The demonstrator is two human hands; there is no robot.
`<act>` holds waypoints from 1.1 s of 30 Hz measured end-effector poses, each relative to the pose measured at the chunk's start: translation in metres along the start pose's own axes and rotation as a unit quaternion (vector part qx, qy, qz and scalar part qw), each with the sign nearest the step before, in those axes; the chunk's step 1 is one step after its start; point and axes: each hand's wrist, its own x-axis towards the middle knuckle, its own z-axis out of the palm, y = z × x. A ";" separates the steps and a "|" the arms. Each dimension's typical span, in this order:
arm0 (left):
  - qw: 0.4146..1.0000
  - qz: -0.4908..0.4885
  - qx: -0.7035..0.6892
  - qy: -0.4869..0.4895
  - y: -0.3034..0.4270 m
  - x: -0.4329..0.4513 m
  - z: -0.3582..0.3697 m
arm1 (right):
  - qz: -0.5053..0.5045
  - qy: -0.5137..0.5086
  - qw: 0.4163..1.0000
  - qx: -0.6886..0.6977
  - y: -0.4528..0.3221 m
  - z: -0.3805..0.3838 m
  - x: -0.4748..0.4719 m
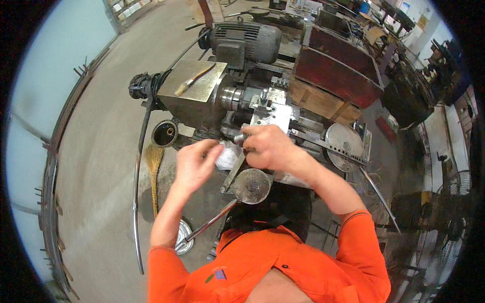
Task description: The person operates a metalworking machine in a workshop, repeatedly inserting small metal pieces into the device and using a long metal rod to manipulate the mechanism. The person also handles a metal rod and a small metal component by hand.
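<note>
My left hand (195, 164) is slightly blurred, with its thumb and fingers curled apart and nothing visible between them. It is left of a crumpled white sheet or cloth (228, 156) on the machine's front. My right hand (268, 147) is bent at the carriage, its fingertips beside a small cylindrical metal part (239, 138). Whether they grip it is hidden. Behind that hand lies a bright metal slide plate (278, 117) with a tool post (264, 96). To its left is the lathe-like machine's spindle (232, 98). Below the hands are a flat bar (233, 175) and a round metal disc (252, 186).
A brush (193, 80) lies on the headstock (182, 75), with an electric motor (246, 43) behind. A dark round pot (164, 134) and a straw broom (154, 166) are at left. Long rods (137, 197) (379, 199) project towards me. A red box (333, 75) stands at right.
</note>
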 end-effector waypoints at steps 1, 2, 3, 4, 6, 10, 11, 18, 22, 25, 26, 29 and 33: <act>0.999 0.014 -0.036 -0.035 0.009 0.005 0.013 | -0.053 0.090 0.994 0.017 -0.004 0.009 -0.009; 0.998 0.003 -0.014 -0.065 0.018 0.007 0.019 | -0.058 0.092 0.994 0.021 -0.006 0.010 -0.017; 0.995 -0.007 0.006 -0.100 0.022 0.009 0.025 | -0.059 0.095 0.993 0.024 -0.009 0.009 -0.024; 0.990 -0.029 -0.065 -0.120 0.022 0.007 0.032 | -0.055 0.116 0.991 0.028 -0.010 0.008 -0.031; 0.964 -0.080 -0.201 -0.157 0.017 -0.002 0.045 | -0.050 0.154 0.986 0.042 -0.013 0.008 -0.043; 0.904 -0.100 -0.379 -0.171 0.014 -0.007 0.055 | -0.036 0.204 0.975 0.080 -0.019 0.014 -0.053; 0.897 -0.106 -0.392 -0.173 0.013 -0.009 0.057 | -0.030 0.211 0.973 0.092 -0.021 0.017 -0.054; 0.841 -0.177 -0.477 -0.184 0.010 -0.021 0.060 | 0.008 0.203 0.965 0.164 -0.023 0.027 -0.058; 0.832 -0.199 -0.482 -0.190 0.016 -0.020 0.062 | 0.031 0.204 0.955 0.211 -0.016 0.031 -0.063; 0.836 -0.195 -0.474 -0.195 0.018 -0.020 0.063 | 0.039 0.202 0.945 0.255 -0.010 0.034 -0.067; 0.839 -0.191 -0.470 -0.196 0.018 -0.020 0.063 | 0.041 0.201 0.940 0.272 -0.008 0.035 -0.068; 0.852 -0.179 -0.451 -0.195 0.022 -0.018 0.063 | 0.053 0.205 0.930 0.302 -0.005 0.039 -0.070; 0.843 -0.197 -0.463 -0.192 0.024 -0.017 0.064 | 0.048 0.210 0.924 0.316 -0.003 0.039 -0.070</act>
